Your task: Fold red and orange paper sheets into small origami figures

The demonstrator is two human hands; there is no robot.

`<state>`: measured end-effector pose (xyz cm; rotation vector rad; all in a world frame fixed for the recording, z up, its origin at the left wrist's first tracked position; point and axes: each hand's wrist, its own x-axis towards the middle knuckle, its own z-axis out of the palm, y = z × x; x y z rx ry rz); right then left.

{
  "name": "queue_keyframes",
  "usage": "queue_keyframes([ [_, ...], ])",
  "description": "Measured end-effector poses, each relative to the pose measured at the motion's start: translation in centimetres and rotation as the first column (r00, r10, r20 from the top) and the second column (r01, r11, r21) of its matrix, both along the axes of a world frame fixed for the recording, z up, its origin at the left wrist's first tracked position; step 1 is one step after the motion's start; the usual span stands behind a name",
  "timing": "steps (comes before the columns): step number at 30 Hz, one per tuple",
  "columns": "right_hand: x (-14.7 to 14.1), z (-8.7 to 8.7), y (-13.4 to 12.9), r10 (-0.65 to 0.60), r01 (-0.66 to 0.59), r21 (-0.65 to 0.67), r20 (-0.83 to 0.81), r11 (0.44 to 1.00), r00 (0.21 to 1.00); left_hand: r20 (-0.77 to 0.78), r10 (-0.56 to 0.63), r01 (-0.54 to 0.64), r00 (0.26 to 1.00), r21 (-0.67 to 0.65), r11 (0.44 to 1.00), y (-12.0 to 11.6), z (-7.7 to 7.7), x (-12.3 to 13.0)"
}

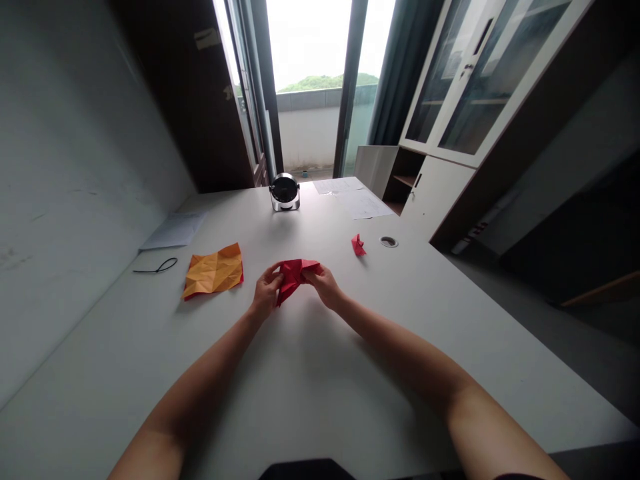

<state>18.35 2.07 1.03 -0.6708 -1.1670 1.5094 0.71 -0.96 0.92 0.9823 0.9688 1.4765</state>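
Observation:
A partly folded red paper (293,277) is held between my two hands above the middle of the white table (320,367). My left hand (267,288) pinches its left edge, thumb in front. The upper right part of the paper is in the fingers of my right hand (323,283). Creases run across the paper, and one corner points down near my left hand. The fingertips behind the paper are hidden. To the left lies a creased orange sheet (214,270) with red showing at its edges. A small folded red paper piece (358,245) stands to the right.
A round black device (285,191) on a silver stand is at the back of the table. Printed papers (367,203) lie behind right, near a round cable hole (389,242). At the left are white sheets (173,231) and a black cable tie (159,268).

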Motion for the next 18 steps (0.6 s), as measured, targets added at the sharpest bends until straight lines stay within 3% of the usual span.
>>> queue_keyframes([
  [4,-0.34,-0.13,-0.41,0.033,-0.034,0.017,0.062,0.999,0.998,0.005,-0.003,0.002,1.000,0.018,1.000,0.05,-0.09,-0.30],
  [9,-0.31,-0.05,-0.39,0.050,-0.049,-0.022,0.025,0.999,0.998,0.019,-0.041,0.042,0.999,-0.009,0.999,0.39,-0.49,-0.60],
  [18,-0.44,-0.29,-0.33,-0.076,0.058,0.128,0.141,0.990,0.987,-0.094,-0.060,0.060,0.994,-0.006,0.998,0.11,-0.76,0.01],
])
